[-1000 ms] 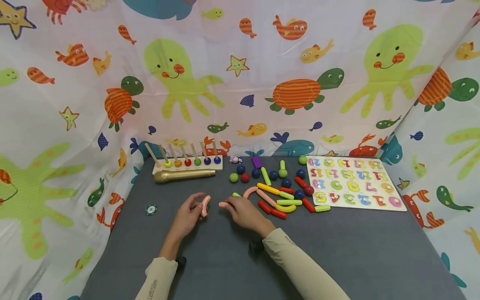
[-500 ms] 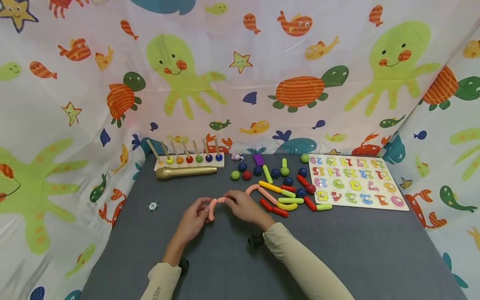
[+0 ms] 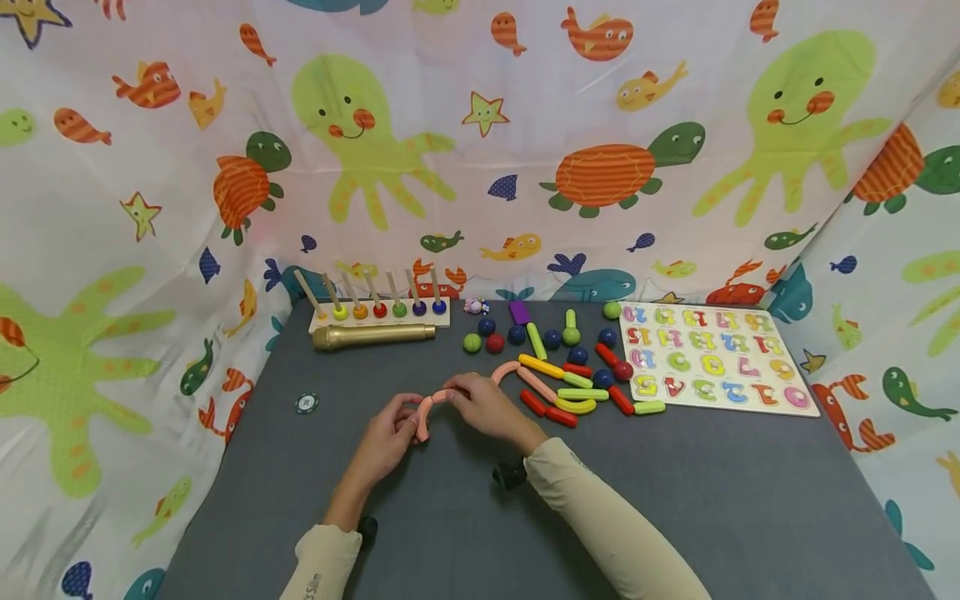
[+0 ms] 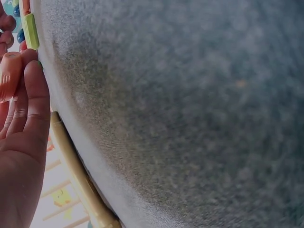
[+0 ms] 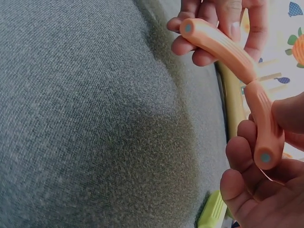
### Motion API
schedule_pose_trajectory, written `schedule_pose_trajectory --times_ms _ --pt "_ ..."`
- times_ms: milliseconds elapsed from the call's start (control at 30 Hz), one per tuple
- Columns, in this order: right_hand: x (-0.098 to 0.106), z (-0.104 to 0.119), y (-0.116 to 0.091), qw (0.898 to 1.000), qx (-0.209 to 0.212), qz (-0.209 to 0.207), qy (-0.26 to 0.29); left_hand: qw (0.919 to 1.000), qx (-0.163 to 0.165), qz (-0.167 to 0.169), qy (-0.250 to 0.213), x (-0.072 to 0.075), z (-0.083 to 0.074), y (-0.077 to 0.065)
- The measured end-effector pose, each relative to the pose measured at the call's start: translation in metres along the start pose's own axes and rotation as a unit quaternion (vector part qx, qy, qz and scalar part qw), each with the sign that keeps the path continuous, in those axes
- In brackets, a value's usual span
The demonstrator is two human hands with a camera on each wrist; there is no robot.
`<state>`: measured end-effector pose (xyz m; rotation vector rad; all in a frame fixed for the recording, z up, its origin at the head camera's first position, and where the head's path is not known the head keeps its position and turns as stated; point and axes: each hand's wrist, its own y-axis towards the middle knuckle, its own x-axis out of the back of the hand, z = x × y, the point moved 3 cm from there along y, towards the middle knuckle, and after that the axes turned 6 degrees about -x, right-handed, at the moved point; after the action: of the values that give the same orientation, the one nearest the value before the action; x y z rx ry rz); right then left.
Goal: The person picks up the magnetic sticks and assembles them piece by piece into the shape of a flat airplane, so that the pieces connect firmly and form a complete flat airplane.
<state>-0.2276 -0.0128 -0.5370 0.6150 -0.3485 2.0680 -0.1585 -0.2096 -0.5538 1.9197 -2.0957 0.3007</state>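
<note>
Two curved salmon-coloured magnetic rods meet end to end between my hands. My left hand [image 3: 386, 435] pinches the left rod [image 5: 221, 47] between thumb and fingers. With thumb and fingers, my right hand [image 3: 491, 408] grips the other rod [image 5: 263, 126], whose free end shows a small blue dot. In the right wrist view the joined pair makes a bent line, held up over the grey table. The left wrist view catches only part of one salmon rod [image 4: 10, 76] at its edge.
Beyond my right hand lie several rods [image 3: 536, 383] and balls [image 3: 602, 379]. A number puzzle board [image 3: 693, 364] is at the right. A gold toy microphone [image 3: 375, 336] lies before a peg board [image 3: 442, 317]. A poker chip [image 3: 306, 403] lies left.
My hands have come together from a gap, the left moving right and the right slightly left. The two salmon rods, apart a second ago, now touch at their ends.
</note>
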Motion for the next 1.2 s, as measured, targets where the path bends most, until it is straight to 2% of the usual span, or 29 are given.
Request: schedule_pose_trajectory --times_ms 233,500,800,1067,1200 --pt "-0.0014 -0.001 -0.0016 1.0 -0.002 -0.005 -0.001 0.9998 0.008 0.001 0.016 -0.0014 0.003 -0.0021" --pt "-0.0039 -0.0016 -0.0017 1.0 -0.014 -0.021 -0.003 0.9999 0.013 -0.005 -0.005 -0.0036 0.0037 -0.0055" --pt "-0.0065 -0.0009 -0.0051 0.999 -0.016 -0.041 0.002 0.9993 0.004 -0.004 -0.038 -0.0051 0.0042 -0.0084" --pt "-0.0086 -0.0048 -0.0067 0.999 -0.027 -0.044 0.014 0.9997 0.009 -0.016 -0.018 -0.0045 0.007 -0.0082" --pt "-0.0065 -0.0061 -0.0066 0.995 -0.051 -0.08 0.039 0.9999 0.012 -0.012 0.002 -0.005 0.0083 -0.0088"
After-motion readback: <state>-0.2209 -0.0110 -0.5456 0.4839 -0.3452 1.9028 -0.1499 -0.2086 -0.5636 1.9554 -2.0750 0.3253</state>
